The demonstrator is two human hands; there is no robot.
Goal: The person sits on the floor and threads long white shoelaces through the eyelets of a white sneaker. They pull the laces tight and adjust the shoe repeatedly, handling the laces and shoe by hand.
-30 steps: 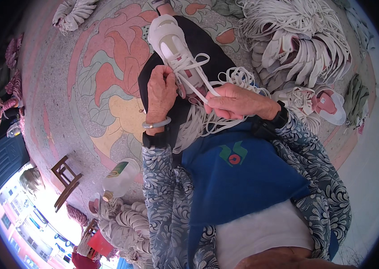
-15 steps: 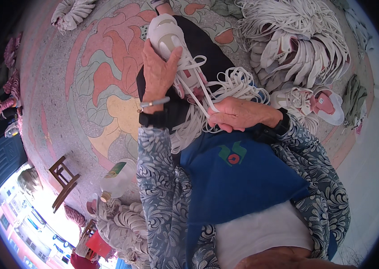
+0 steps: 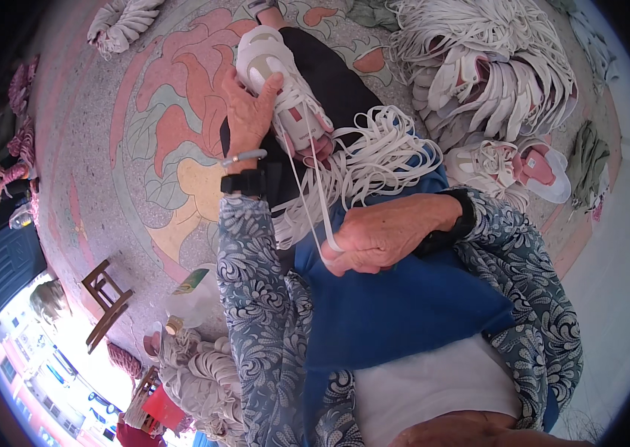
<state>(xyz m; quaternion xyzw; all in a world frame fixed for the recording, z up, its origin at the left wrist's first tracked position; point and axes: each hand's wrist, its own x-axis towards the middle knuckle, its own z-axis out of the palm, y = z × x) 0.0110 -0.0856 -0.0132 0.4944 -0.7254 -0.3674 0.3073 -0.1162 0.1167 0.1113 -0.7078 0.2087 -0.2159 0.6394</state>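
Note:
A white and beige sneaker upper point(image 3: 285, 86) with pink trim lies over my dark-clad leg, toe pointing away. My left hand point(image 3: 252, 108) grips it by the side, thumb across the top near the lacing. Two strands of white shoelace point(image 3: 316, 190) run taut from the shoe to my right hand point(image 3: 375, 235). That hand is closed on the lace over my blue apron point(image 3: 404, 313), low and to the right of the shoe. Beside the shoe, a loose bundle of white laces point(image 3: 386, 153) is heaped on my lap.
At the far right sits a big pile of shoe uppers and laces point(image 3: 494, 74). Nearer are a laced shoe point(image 3: 483, 164), a pink-lined piece point(image 3: 542, 171) and a grey-green cloth point(image 3: 589, 164). At left stand a small wooden stool point(image 3: 108, 294) and a plastic jug point(image 3: 194, 298), by more stacked uppers point(image 3: 207, 372).
My right hand has pulled the lace down toward me, drawing its strands straight and tight. The left hand and the shoe have shifted slightly left.

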